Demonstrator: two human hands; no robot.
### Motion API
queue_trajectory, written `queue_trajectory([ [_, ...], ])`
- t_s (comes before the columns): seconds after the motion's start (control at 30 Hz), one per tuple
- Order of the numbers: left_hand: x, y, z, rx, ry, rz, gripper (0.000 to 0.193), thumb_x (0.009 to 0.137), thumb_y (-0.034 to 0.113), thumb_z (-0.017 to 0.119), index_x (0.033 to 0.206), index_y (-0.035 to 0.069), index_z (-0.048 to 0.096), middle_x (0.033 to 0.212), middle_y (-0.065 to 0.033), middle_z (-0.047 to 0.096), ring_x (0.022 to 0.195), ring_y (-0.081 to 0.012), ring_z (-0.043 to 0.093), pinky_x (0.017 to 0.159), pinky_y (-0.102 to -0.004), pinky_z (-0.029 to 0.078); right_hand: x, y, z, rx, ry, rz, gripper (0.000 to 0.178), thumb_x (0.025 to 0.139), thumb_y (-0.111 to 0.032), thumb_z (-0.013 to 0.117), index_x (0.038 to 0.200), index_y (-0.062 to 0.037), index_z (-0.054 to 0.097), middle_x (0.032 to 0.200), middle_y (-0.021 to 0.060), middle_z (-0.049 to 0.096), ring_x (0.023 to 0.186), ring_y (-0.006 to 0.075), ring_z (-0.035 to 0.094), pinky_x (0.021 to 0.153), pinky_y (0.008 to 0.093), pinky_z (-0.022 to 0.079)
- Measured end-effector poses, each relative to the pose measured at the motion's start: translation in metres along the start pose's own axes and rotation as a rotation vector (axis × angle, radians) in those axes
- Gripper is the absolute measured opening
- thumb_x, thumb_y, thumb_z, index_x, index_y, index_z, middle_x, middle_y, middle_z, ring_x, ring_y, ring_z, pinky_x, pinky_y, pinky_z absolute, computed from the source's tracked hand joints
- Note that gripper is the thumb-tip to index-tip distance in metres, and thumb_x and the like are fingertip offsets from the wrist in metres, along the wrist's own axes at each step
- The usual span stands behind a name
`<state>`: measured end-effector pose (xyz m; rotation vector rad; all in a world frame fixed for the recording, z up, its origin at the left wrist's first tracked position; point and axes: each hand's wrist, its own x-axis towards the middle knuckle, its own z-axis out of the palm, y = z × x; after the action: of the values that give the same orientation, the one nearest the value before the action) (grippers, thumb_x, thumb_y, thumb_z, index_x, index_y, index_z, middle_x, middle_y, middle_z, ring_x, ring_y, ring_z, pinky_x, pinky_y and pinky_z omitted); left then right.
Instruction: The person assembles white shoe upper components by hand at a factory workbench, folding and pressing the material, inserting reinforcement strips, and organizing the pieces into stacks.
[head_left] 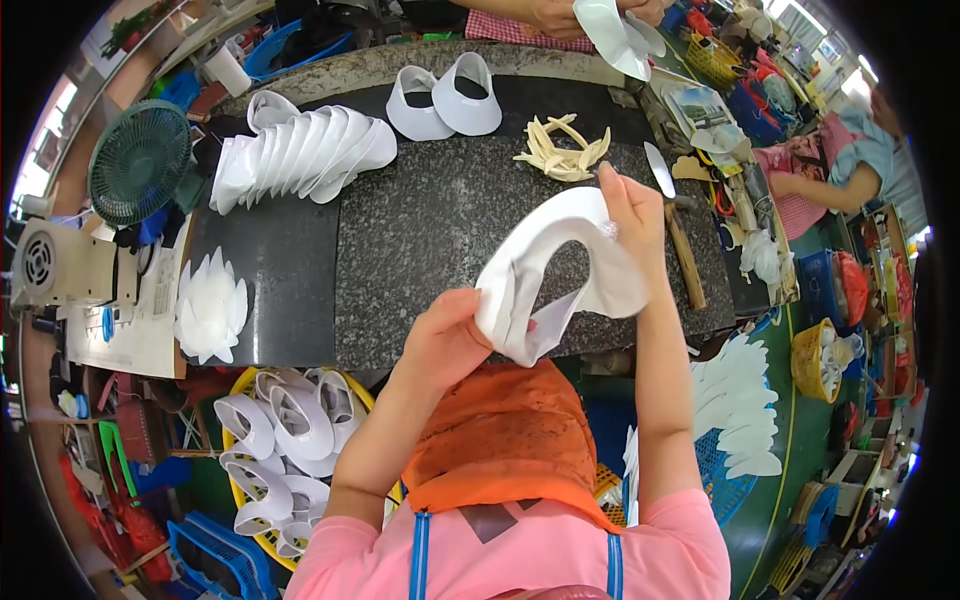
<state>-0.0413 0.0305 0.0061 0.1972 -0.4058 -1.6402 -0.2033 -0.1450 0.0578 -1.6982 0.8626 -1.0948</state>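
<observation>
A white shoe upper (pixel 510 262) with a large oval opening is stretched between my hands, tilted above the near edge of the stone slab. My left hand (pixel 447 335) grips its lower left side, some fingertips hidden inside it. My right hand (pixel 635 225) pinches its upper right side. Just beyond the right hand lies a small heap of cream curved strips (pixel 565 150). A row of nested white uppers (pixel 300 155) lies at the far left of the bench, with two more white uppers (pixel 467 98) standing near the back edge.
White flat pieces (pixel 211 305) are piled at the bench's left. A yellow basket (pixel 238 490) holds several uppers below left. A wooden-handled tool (pixel 686 258) lies at the right. A green fan (pixel 140 162) stands left. A co-worker's hands (pixel 555 15) hold white pieces across the bench.
</observation>
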Motion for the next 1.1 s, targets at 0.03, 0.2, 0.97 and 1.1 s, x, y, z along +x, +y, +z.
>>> queue_trajectory([
  [0.03, 0.002, 0.004, 0.001, 0.027, -0.045, -0.053, 0.042, 0.089, 0.019, 0.056, 0.122, -0.006, 0.047, 0.1, -0.0176, 0.064, 0.089, -0.0312, 0.066, 0.097, -0.0431, 0.043, 0.005, 0.003, 0.001, 0.003, 0.002, -0.002, 0.043, 0.094, -0.029, 0.054, 0.066, 0.0031, 0.052, 0.052, -0.0016, 0.04, 0.053, 0.0056, 0.034, 0.045, 0.0284, 0.028],
  [0.2, 0.004, 0.016, 0.014, 0.36, -0.023, -0.002, 0.037, 0.089, 0.022, 0.058, 0.11, -0.008, 0.057, 0.096, -0.0187, 0.065, 0.087, -0.0281, 0.066, 0.087, -0.0416, 0.048, 0.009, -0.001, 0.012, 0.094, -0.141, 0.014, 0.038, 0.095, -0.029, 0.054, 0.071, 0.0008, 0.057, 0.058, -0.0031, 0.047, 0.057, 0.0041, 0.039, 0.049, 0.0241, 0.034],
  [0.97, 0.024, -0.02, 0.026, 1.503, 0.433, 0.718, 0.021, 0.091, 0.001, 0.055, 0.109, -0.006, 0.063, 0.098, -0.0059, 0.064, 0.087, -0.0095, 0.056, 0.075, -0.0234, 0.044, -0.069, -0.021, 0.063, -0.065, 0.027, -0.334, 0.027, 0.078, -0.002, 0.066, 0.105, -0.0034, 0.063, 0.099, 0.0086, 0.052, 0.087, 0.0182, 0.056, 0.076, 0.0275, 0.047],
  [1.1, 0.026, -0.024, 0.025, 1.486, 0.449, 0.742, 0.022, 0.09, 0.001, 0.055, 0.11, -0.006, 0.062, 0.096, -0.0061, 0.064, 0.087, -0.0096, 0.056, 0.074, -0.0237, 0.044, -0.071, -0.022, 0.071, 0.008, 0.101, -0.267, 0.021, 0.08, -0.004, 0.067, 0.101, -0.0016, 0.062, 0.098, 0.0065, 0.054, 0.088, 0.0147, 0.056, 0.078, 0.0262, 0.047],
])
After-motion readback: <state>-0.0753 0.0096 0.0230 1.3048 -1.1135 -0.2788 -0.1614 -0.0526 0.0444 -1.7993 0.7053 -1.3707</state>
